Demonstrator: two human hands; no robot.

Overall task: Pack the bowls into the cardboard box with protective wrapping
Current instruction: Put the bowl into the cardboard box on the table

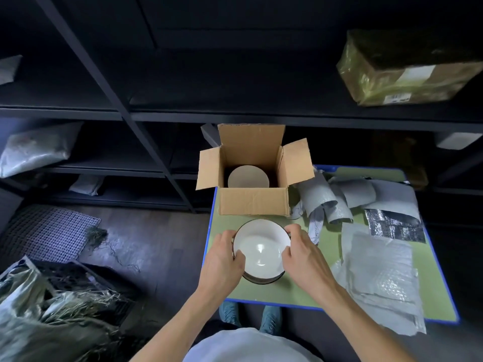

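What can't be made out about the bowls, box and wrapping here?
Head view.
Boxed bowl: lower part and any padding beneath, hidden by the near wall of the cardboard box.
Held bowl: underside faces away; left hand and right hand cover its sides.
Bubble wrap: sheet count, overlapping.
Shelf parcel: label too small.

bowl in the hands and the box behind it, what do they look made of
The bowl looks like glazed ceramic, possibly hard plastic: glossy white inside with sharp light reflections, dark rim and outer wall. The box looks like plain brown cardboard, matte, with folded flaps and creases.
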